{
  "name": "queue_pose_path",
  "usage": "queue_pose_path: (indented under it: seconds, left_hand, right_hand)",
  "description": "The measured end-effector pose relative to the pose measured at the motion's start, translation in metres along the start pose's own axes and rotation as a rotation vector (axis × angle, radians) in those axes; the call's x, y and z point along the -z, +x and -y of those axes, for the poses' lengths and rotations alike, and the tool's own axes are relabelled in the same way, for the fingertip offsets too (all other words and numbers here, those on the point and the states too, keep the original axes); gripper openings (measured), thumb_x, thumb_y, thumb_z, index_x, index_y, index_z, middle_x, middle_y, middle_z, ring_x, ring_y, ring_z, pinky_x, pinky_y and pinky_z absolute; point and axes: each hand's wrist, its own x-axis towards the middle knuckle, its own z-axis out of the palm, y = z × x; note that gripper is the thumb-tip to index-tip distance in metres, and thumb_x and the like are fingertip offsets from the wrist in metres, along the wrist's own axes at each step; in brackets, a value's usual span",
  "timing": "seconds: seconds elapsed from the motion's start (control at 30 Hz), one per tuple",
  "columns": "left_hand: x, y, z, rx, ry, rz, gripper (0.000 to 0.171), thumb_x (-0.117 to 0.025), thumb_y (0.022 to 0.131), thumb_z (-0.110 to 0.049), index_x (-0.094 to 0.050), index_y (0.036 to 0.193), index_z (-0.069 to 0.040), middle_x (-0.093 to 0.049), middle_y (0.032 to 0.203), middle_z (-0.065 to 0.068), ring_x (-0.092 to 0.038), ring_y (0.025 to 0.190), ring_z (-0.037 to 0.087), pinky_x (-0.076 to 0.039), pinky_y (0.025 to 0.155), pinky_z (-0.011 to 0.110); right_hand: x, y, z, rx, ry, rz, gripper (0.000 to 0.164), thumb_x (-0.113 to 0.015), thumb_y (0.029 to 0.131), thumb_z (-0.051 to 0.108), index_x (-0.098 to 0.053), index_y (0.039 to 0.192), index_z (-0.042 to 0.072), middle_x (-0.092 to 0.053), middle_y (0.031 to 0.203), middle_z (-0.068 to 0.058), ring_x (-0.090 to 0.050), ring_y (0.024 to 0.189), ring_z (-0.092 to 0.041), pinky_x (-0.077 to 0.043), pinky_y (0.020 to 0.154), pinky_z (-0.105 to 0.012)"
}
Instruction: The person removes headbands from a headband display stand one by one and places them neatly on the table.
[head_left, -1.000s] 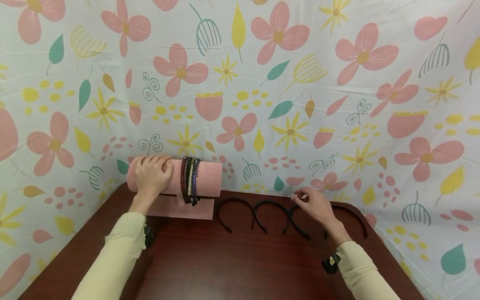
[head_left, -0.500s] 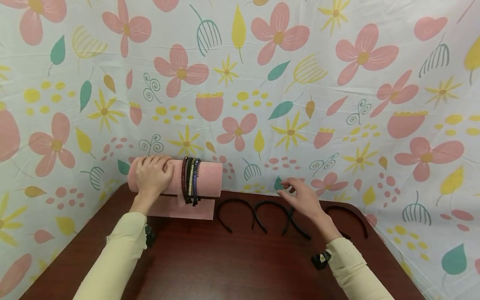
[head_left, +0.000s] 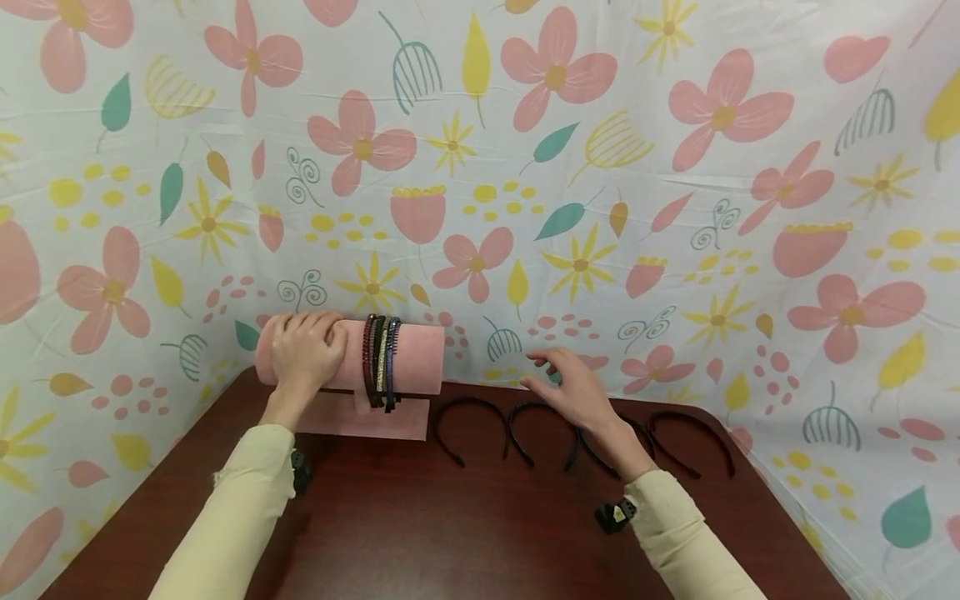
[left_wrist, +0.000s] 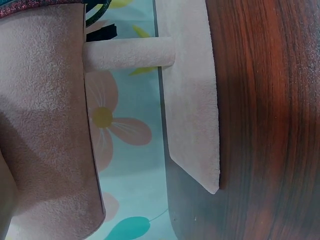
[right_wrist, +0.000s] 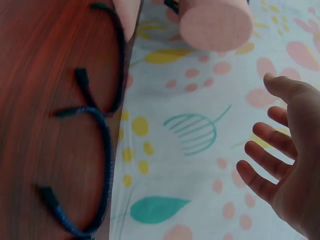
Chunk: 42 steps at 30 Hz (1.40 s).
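A pink plush headband stand (head_left: 420,358) lies across the table's back left, a horizontal roll on a post and flat base (left_wrist: 192,110). My left hand (head_left: 303,350) grips its roll near the left end, fingers over the top. Several headbands (head_left: 384,358), reddish, black, gold and blue, ring the middle of the roll. My right hand (head_left: 573,387) holds nothing; its fingers are spread and loosely bent above the row of headbands on the table. In the right wrist view, that hand (right_wrist: 295,145) is apart from a dark blue headband (right_wrist: 107,155) and the roll's end (right_wrist: 216,27).
Several dark headbands lie in a row along the table's back edge, from one (head_left: 471,400) beside the stand to one (head_left: 708,422) at the right corner. A flower-print cloth (head_left: 480,167) hangs behind the dark wood table (head_left: 465,525).
My right hand has moved left across the row of headbands toward the stand, its fingers spreading. The left hand keeps its grip on the roll and the stand stays put.
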Motion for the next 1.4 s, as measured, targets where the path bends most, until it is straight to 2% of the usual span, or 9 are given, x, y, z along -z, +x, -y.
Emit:
queue_pose_path:
  seconds: [0.17,0.33,0.43,0.7,1.0,1.4]
  left_hand:
    - [-0.001,0.0,-0.001,-0.004,-0.007,-0.016,0.035,-0.049,0.09,-0.03,-0.079,0.094,-0.011,-0.077,0.095,0.009,-0.069,0.093,0.033,-0.044,0.1,0.053]
    - [0.0,-0.001,-0.002,0.019,-0.007,0.011,0.037,-0.047,0.09,-0.03,-0.079,0.096,-0.011,-0.077,0.097,0.009,-0.068,0.096,0.033,-0.042,0.102,0.052]
    - [0.001,-0.003,-0.002,0.031,-0.008,0.028,0.036,-0.047,0.091,-0.029,-0.079,0.096,-0.011,-0.077,0.098,0.009,-0.068,0.097,0.033,-0.041,0.104,0.052]
    - [0.001,-0.003,-0.002,0.031,-0.01,0.016,0.035,-0.049,0.09,-0.029,-0.078,0.095,-0.011,-0.077,0.096,0.009,-0.068,0.096,0.034,-0.041,0.104,0.052]
    - [0.0,-0.002,0.002,0.01,-0.008,-0.012,0.034,-0.049,0.089,-0.027,-0.079,0.096,-0.01,-0.077,0.095,0.009,-0.069,0.093,0.034,-0.045,0.098,0.051]
    - [-0.002,0.0,0.003,-0.006,-0.016,-0.024,0.036,-0.048,0.09,-0.028,-0.079,0.096,-0.011,-0.077,0.096,0.009,-0.069,0.092,0.034,-0.045,0.097,0.052]
  right_hand:
    - [-0.004,0.007,0.013,0.027,0.014,0.004,0.045,-0.07,0.09,0.04,-0.063,0.129,0.02,-0.064,0.119,-0.004,-0.061,0.101,-0.023,-0.053,0.079,-0.041]
    - [-0.009,0.013,0.026,0.054,0.053,0.024,0.048,-0.073,0.088,0.038,-0.061,0.131,0.019,-0.063,0.122,-0.006,-0.061,0.109,-0.028,-0.054,0.081,-0.043]
    - [-0.013,0.016,0.034,0.058,0.067,0.046,0.05,-0.073,0.088,0.038,-0.059,0.133,0.019,-0.061,0.125,-0.007,-0.06,0.112,-0.027,-0.054,0.084,-0.043]
    - [-0.024,0.031,0.054,0.125,0.089,0.028,0.055,-0.071,0.09,0.04,-0.057,0.138,0.018,-0.058,0.129,-0.004,-0.057,0.108,-0.019,-0.051,0.087,-0.041]
    - [-0.034,0.048,0.077,0.108,0.131,0.033,0.054,-0.068,0.09,0.046,-0.055,0.138,0.024,-0.056,0.132,0.0,-0.056,0.108,-0.017,-0.052,0.086,-0.04]
    - [-0.042,0.068,0.094,0.12,0.129,0.045,0.056,-0.069,0.089,0.048,-0.057,0.137,0.02,-0.058,0.128,0.001,-0.056,0.109,-0.014,-0.052,0.091,-0.039]
